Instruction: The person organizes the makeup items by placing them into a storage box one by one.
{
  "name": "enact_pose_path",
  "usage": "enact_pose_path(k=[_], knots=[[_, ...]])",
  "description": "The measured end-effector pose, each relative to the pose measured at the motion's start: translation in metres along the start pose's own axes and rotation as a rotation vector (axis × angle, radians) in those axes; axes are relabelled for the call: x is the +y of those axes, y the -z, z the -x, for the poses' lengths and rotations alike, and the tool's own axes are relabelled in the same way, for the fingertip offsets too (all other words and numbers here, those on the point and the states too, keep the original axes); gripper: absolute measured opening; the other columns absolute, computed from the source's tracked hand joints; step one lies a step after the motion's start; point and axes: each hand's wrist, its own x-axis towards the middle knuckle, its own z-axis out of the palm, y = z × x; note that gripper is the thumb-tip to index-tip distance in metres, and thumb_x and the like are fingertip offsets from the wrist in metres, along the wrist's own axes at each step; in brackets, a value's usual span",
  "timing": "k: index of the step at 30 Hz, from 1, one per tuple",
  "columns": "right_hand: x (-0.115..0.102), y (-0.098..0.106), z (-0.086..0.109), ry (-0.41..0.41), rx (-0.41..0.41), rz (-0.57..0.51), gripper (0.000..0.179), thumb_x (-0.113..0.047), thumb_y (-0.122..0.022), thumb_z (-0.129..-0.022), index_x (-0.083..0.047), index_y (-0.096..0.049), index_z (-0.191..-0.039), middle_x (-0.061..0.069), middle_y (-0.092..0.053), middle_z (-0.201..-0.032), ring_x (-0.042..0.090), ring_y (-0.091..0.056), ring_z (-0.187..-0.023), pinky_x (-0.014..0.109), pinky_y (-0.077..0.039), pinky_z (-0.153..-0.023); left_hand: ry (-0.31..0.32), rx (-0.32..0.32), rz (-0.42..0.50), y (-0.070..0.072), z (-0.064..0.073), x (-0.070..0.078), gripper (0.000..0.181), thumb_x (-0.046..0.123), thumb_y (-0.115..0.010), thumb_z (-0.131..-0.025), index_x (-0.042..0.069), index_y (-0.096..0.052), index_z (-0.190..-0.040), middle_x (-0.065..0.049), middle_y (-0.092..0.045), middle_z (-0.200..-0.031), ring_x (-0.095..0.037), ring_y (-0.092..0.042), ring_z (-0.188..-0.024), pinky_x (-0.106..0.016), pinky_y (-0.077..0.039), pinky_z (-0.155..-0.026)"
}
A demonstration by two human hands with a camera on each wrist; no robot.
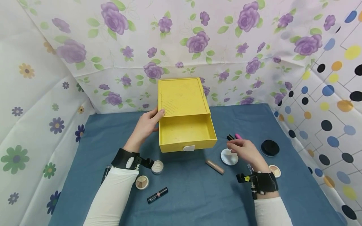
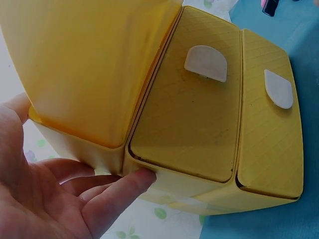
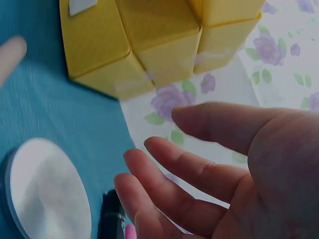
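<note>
A yellow drawer box (image 1: 182,97) stands at the back of the blue cloth. Its top drawer (image 1: 188,128) is pulled out, with a white knob (image 1: 189,148) on its front. My left hand (image 1: 145,124) grips the box's left side, thumb on the top edge and fingers against the side wall. Two closed drawers (image 2: 189,114) show beside it in the left wrist view. My right hand (image 1: 246,150) hovers with loosely bent fingers, holding nothing, near a round white compact (image 1: 229,157). A black-capped tube (image 1: 230,137) and a pink tube (image 1: 238,136) lie just beyond it.
A tan tube (image 1: 215,166) lies in front of the box. A round black case (image 1: 270,147) and a small round palette (image 1: 275,171) lie at right. Another palette (image 1: 142,182), a small round jar (image 1: 157,167) and a black tube (image 1: 157,195) lie near my left forearm.
</note>
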Motion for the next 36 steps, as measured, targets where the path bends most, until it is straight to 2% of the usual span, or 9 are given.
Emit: enact_pose_path(k=[8,12,16,19,24,28,36], knots=[[0.009,0.008,-0.019,-0.034,0.153,0.141,0.039,-0.030,-0.063,-0.110,-0.003,-0.072,-0.137,0.020,-0.071,-0.132,0.032,-0.068,-0.109,0.044,-0.054,-0.084,0.002,0.005,-0.003,-0.001,0.000,0.000,0.081,0.064,-0.058,-0.105,0.021,-0.035,-0.169,-0.011,-0.042,-0.168,-0.034,-0.050,-0.147,-0.058,-0.056,-0.103],[0.013,0.010,-0.027,-0.021,0.200,0.196,0.036,-0.024,-0.063,-0.109,-0.002,-0.073,-0.135,0.022,-0.070,-0.135,0.035,-0.069,-0.110,0.047,-0.058,-0.085,0.004,0.007,-0.001,-0.001,0.000,0.000,0.081,0.065,-0.058,-0.105,0.022,-0.035,-0.169,-0.010,-0.042,-0.168,-0.033,-0.050,-0.147,-0.058,-0.055,-0.104],[0.012,0.008,-0.034,-0.011,0.239,0.292,0.034,-0.022,-0.064,-0.107,-0.004,-0.074,-0.135,0.021,-0.073,-0.128,0.038,-0.070,-0.109,0.054,-0.058,-0.087,0.003,0.010,-0.001,-0.001,0.000,0.000,0.081,0.065,-0.058,-0.104,0.022,-0.035,-0.169,-0.010,-0.042,-0.168,-0.033,-0.050,-0.147,-0.058,-0.055,-0.104],[0.010,0.005,-0.042,0.007,0.250,0.386,0.034,-0.021,-0.066,-0.106,-0.006,-0.074,-0.134,0.020,-0.073,-0.125,0.038,-0.071,-0.105,0.056,-0.057,-0.085,0.001,0.013,-0.004,-0.001,0.000,-0.001,0.081,0.065,-0.058,-0.105,0.022,-0.034,-0.169,-0.010,-0.042,-0.168,-0.033,-0.050,-0.147,-0.059,-0.056,-0.103],[0.008,-0.003,-0.053,0.051,0.219,0.490,0.033,-0.017,-0.067,-0.104,-0.006,-0.073,-0.135,0.021,-0.073,-0.122,0.036,-0.070,-0.099,0.056,-0.057,-0.081,0.005,0.016,-0.013,-0.001,0.000,-0.001,0.081,0.066,-0.058,-0.104,0.023,-0.034,-0.169,-0.010,-0.042,-0.168,-0.034,-0.050,-0.147,-0.059,-0.055,-0.104],[0.007,-0.008,-0.057,0.044,0.202,0.531,0.033,-0.014,-0.067,-0.103,-0.006,-0.073,-0.135,0.020,-0.073,-0.119,0.037,-0.070,-0.098,0.056,-0.057,-0.080,0.011,0.018,-0.024,-0.001,0.000,-0.001,0.082,0.067,-0.057,-0.104,0.023,-0.034,-0.169,-0.010,-0.042,-0.168,-0.034,-0.050,-0.147,-0.059,-0.055,-0.104],[0.006,-0.011,-0.064,0.014,0.218,0.567,0.035,-0.007,-0.065,-0.102,-0.006,-0.071,-0.135,0.020,-0.074,-0.117,0.038,-0.070,-0.094,0.057,-0.056,-0.077,0.015,0.023,-0.025,-0.001,0.000,-0.001,0.082,0.068,-0.057,-0.104,0.024,-0.034,-0.169,-0.009,-0.042,-0.169,-0.033,-0.049,-0.147,-0.058,-0.055,-0.104]])
